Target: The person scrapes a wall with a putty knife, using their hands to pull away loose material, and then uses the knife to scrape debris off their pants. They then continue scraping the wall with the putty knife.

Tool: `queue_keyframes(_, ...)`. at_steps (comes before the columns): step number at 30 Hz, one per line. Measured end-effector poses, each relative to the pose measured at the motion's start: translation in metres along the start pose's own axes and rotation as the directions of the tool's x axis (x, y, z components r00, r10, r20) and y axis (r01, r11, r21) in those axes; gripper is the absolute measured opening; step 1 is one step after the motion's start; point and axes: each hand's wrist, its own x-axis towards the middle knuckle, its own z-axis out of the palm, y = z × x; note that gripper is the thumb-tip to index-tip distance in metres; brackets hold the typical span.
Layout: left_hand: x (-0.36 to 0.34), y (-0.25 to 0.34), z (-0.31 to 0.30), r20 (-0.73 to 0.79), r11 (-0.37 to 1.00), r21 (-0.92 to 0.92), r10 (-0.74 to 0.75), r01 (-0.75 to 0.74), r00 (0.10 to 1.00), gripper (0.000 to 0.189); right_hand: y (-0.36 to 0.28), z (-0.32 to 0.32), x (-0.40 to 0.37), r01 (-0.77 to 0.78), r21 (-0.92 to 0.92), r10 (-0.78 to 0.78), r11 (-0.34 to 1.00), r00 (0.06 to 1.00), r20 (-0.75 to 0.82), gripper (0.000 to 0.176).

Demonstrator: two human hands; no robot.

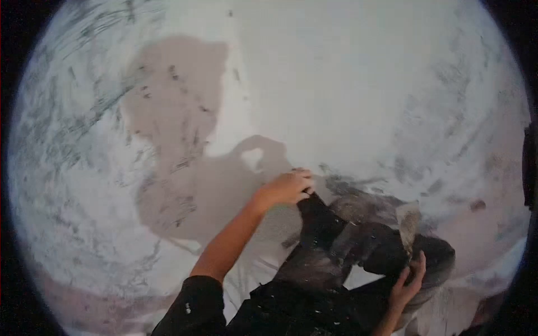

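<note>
My right hand (412,281), low on the right, is closed around the dark handle of a putty knife (408,221). The knife's pale, smeared blade points upward. My left hand (287,187) reaches across the middle with its fingers curled in. Those fingers lie against the upper end of a dark, cloth-like shape (319,221); whether they grip anything else is hidden. Behind both hands spreads a large white coated surface (336,84) with grey streaks and dark specks.
My bent legs in dark, dusty trousers (386,246) fill the lower right. The shadow (174,95) of my head and arm falls on the white surface. Dark marks (358,185) lie beyond my left hand. A dark object (529,168) stands at the far right edge.
</note>
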Motion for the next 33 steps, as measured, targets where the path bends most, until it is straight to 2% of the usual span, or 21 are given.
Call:
queue_keyframes(1, 0.003, 0.001, -0.002, -0.019, 0.997, 0.027, 0.066, -0.065, 0.998, 0.014, 0.000, -0.004, 0.000, -0.099, -0.012, 0.099, 0.995, 0.992, 0.075, 0.044)
queue_keyframes(2, 0.005, 0.002, -0.003, -0.033, 0.990, 0.053, 0.133, -0.131, 0.991, 0.012, 0.022, 0.003, -0.003, 0.036, -0.082, -0.036, 0.996, 0.999, 0.003, 0.043)
queue_keyframes(3, 0.007, 0.003, -0.003, -0.041, 0.977, 0.076, 0.203, -0.199, 0.978, 0.010, 0.028, 0.001, -0.005, -0.039, -0.045, 0.042, 0.998, 0.997, 0.064, 0.044)
queue_keyframes(4, 0.009, 0.002, -0.004, -0.044, 0.976, 0.075, 0.206, -0.203, 0.977, 0.009, 0.009, -0.001, -0.002, -0.098, 0.025, 0.096, 0.995, 0.992, 0.082, 0.044)
queue_keyframes(6, 0.010, 0.002, -0.005, -0.062, 0.979, 0.076, 0.193, -0.188, 0.979, 0.007, 0.010, 0.003, -0.001, -0.031, -0.056, 0.033, 0.998, 0.999, 0.033, 0.043)
queue_keyframes(8, 0.010, 0.005, -0.008, 0.003, 0.979, 0.083, 0.189, -0.189, 0.982, 0.008, -0.013, -0.002, 0.004, -0.007, 0.024, 0.007, 1.000, 1.000, 0.025, 0.039)
queue_keyframes(10, 0.010, 0.001, -0.008, -0.013, 0.975, 0.069, 0.213, -0.211, 0.977, 0.009, -0.020, 0.002, 0.009, 0.017, 0.100, -0.016, 0.995, 1.000, -0.011, 0.037)
queue_keyframes(12, 0.011, 0.000, -0.008, -0.022, 0.968, 0.037, 0.248, -0.247, 0.968, 0.009, -0.011, -0.001, 0.007, 0.122, 0.060, -0.121, 0.991, 0.993, -0.006, 0.047)
queue_keyframes(13, 0.010, 0.000, -0.008, -0.024, 0.971, 0.042, 0.236, -0.235, 0.971, 0.010, -0.010, -0.002, 0.006, 0.063, 0.064, -0.064, 0.996, 0.998, 0.012, 0.044)
queue_keyframes(19, 0.015, 0.001, 0.001, 0.079, 0.972, 0.173, 0.146, -0.157, 0.986, 0.012, -0.018, -0.004, 0.006, 0.027, 0.064, -0.028, 0.998, 0.999, 0.022, 0.043)
queue_keyframes(21, 0.013, 0.000, 0.004, -0.035, 0.944, 0.218, 0.261, -0.247, 0.965, 0.015, -0.021, -0.003, 0.006, 0.001, 0.083, -0.002, 0.997, 1.000, 0.011, 0.043)
queue_keyframes(22, 0.013, 0.003, 0.009, -0.028, 0.943, 0.217, 0.266, -0.254, 0.964, 0.015, -0.018, -0.003, 0.006, 0.020, 0.075, -0.021, 0.997, 1.000, 0.019, 0.044)
queue_keyframes(24, 0.013, 0.011, 0.021, 0.040, 0.962, 0.271, -0.028, 0.016, 0.999, 0.018, -0.013, -0.005, 0.005, 0.035, 0.061, -0.037, 0.998, 0.999, 0.026, 0.044)
queue_keyframes(25, 0.013, 0.008, 0.032, 0.045, 0.963, 0.269, -0.022, 0.009, 0.999, 0.018, -0.010, -0.005, 0.004, 0.010, 0.077, -0.013, 0.997, 0.999, 0.045, 0.045)
queue_keyframes(28, 0.026, -0.018, 0.064, 0.076, 0.975, 0.164, -0.167, 0.153, 0.983, 0.020, 0.000, -0.003, 0.002, -0.030, 0.044, 0.027, 0.999, 0.998, 0.057, 0.043)
queue_keyframes(29, 0.026, -0.018, 0.058, 0.053, 0.980, 0.137, -0.149, 0.141, 0.987, 0.020, 0.005, -0.003, -0.002, -0.043, -0.004, 0.044, 0.999, 0.997, 0.063, 0.042)
queue_keyframes(32, 0.011, -0.005, 0.042, 0.048, 0.991, 0.083, -0.112, 0.108, 0.993, 0.018, 0.014, 0.002, -0.001, 0.034, -0.063, -0.032, 0.997, 0.999, 0.031, 0.040)
queue_keyframes(33, 0.004, 0.000, 0.039, 0.029, 0.989, 0.060, -0.139, 0.137, 0.990, 0.018, 0.008, -0.005, -0.003, -0.146, 0.013, 0.144, 0.989, 0.984, 0.101, 0.044)
